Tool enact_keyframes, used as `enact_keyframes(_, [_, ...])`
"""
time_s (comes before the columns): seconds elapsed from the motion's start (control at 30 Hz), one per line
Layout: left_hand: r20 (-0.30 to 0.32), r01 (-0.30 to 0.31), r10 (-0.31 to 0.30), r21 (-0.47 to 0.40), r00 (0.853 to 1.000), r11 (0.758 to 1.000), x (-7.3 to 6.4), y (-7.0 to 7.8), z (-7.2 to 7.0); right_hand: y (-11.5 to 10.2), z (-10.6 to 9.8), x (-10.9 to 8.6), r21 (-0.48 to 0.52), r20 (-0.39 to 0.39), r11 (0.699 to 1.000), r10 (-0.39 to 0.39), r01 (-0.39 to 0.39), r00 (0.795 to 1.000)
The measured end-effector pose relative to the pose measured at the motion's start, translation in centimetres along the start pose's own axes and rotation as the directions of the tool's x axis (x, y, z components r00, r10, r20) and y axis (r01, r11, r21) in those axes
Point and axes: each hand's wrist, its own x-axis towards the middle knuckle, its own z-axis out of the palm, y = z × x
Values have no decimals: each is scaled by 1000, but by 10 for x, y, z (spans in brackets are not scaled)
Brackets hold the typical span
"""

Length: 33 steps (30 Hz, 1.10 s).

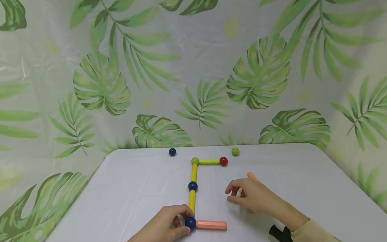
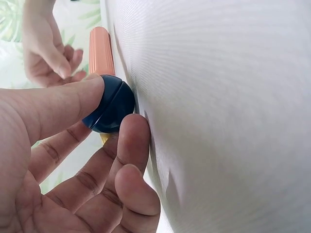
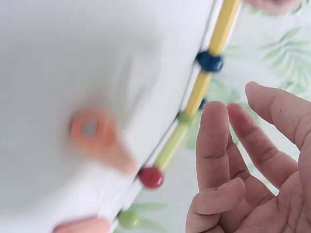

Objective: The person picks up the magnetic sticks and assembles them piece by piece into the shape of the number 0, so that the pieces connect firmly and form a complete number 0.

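My left hand (image 1: 170, 222) pinches a dark blue ball (image 2: 109, 104) between thumb and fingers at the near end of a joined figure. From this ball a salmon-pink ridged stick (image 1: 211, 225) points right, and a yellow stick (image 1: 191, 201) runs away to a second blue ball (image 1: 192, 186). Another yellow stick (image 1: 194, 172) leads on to a green ball (image 1: 195, 161). A light green stick (image 1: 209, 161) joins that to a red ball (image 1: 223, 161). My right hand (image 1: 252, 195) hovers right of the figure, fingers loosely bent, holding nothing.
An orange stick (image 1: 252, 176) lies partly hidden behind my right hand; blurred orange pieces (image 3: 90, 128) show in the right wrist view. A loose blue ball (image 1: 172, 152) and green ball (image 1: 235, 151) sit near the far edge. A black object (image 1: 279, 233) is by the right sleeve.
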Motion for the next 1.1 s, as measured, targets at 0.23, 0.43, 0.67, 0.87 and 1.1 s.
enact_keyframes(0.23, [-2, 13, -13, -10, 1000, 1000, 0, -1, 0, 27, -28, 27, -66, -106, 994, 84, -91, 991])
enact_keyframes(0.43, [1, -53, 53, -24, 999, 998, -1, -4, -1, 55, -46, 52, -106, -167, 981, 146, -165, 975])
enact_keyframes(0.67, [-5, -76, 76, -19, 997, 997, -2, -7, -1, 81, -61, 81, -83, -184, 979, 170, -187, 968])
enact_keyframes(0.87, [-10, -83, 83, 1, 996, 997, -2, -6, -2, 97, -69, 103, -28, -190, 974, 215, -224, 958])
enact_keyframes(1.1, [-12, -78, 78, -1, 997, 997, -1, -8, -2, 103, -73, 119, -26, -156, 960, 272, -279, 950])
